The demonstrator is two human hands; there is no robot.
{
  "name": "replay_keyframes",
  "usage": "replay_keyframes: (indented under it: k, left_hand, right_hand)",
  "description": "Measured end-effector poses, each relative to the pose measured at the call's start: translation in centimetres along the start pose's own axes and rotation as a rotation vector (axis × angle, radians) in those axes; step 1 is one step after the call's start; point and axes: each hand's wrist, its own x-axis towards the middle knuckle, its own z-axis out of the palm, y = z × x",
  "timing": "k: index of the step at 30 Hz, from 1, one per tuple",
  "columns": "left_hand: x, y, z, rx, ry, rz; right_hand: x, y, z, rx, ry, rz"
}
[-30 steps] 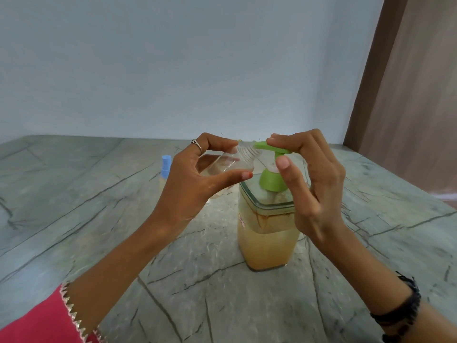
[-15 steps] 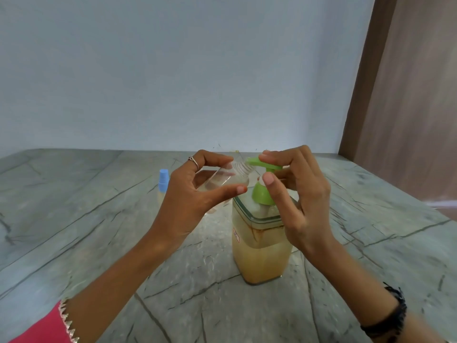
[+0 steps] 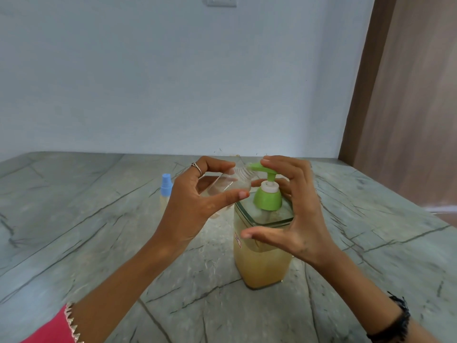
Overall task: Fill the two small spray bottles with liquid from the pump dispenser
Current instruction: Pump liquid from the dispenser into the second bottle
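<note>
From my head camera: my left hand is clamped round the small clear spray bottle, thumb below and fingers over the top, holding it tipped on its side with the threaded neck right at the tip of the green pump spout. My right hand has its fingertips resting on the pump head, fingers fairly straight and thumb held out free below — pressing, not gripping. The pump dispenser stands on the stone counter, about two-thirds full of yellowish liquid. The second spray bottle, blue-capped, stands well off to the left.

To do this well I think I should keep the open neck directly under the spout tip, press slowly and fully, and keep the bottle tipped mouth-up enough that nothing runs back out — a quick jab could squirt past the narrow mouth.
</note>
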Motion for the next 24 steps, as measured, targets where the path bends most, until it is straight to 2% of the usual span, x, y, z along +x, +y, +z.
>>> replay_keyframes:
  k: [3, 14, 24]
  left_hand:
    - [-0.1, 0.1, 0.1, 0.008, 0.005, 0.009]
    - [0.0, -0.1, 0.2, 0.029, 0.038, 0.011]
    - [0.1, -0.2, 0.2, 0.046, 0.041, 0.011]
  right_hand:
    - [-0.1, 0.0, -0.3, -0.021, -0.027, -0.009]
    - [-0.5, -0.3, 0.8, -0.193, 0.071, 0.048]
    - [-0.4, -0.4, 0.9, -0.210, 0.087, 0.017]
